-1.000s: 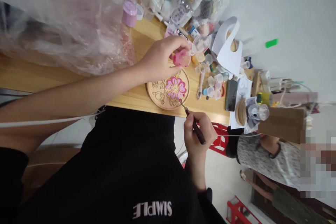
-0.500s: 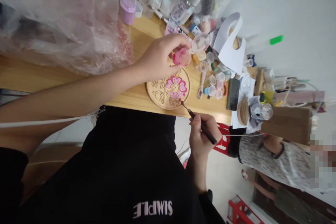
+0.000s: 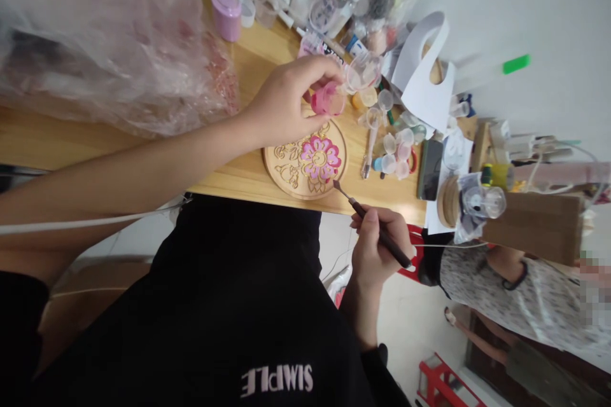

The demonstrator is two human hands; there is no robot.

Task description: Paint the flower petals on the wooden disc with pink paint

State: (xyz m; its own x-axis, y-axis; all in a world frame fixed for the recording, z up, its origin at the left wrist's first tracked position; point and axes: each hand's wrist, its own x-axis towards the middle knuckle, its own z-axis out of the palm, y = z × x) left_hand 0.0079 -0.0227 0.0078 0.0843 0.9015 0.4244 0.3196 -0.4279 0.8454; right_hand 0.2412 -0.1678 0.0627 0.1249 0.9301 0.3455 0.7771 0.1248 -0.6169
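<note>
Black shirt [image 3: 238, 305] nearest us; then, at four o'clock from the disc [image 3: 305, 168], our right hand [image 3: 377, 257], fingers wrapped round a knife [image 3: 389, 241]. The disc, partly pink, lies at the table's [image 3: 391, 194] near edge. Our left hand [image 3: 293, 98], at twelve — fingers half curled — grips a cup [image 3: 324, 99]. Farther, at eleven, stands a lilac jar [image 3: 226, 14].

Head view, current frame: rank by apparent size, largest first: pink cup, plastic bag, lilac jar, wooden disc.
1. plastic bag
2. wooden disc
3. lilac jar
4. pink cup, partly hidden by the left hand
</note>
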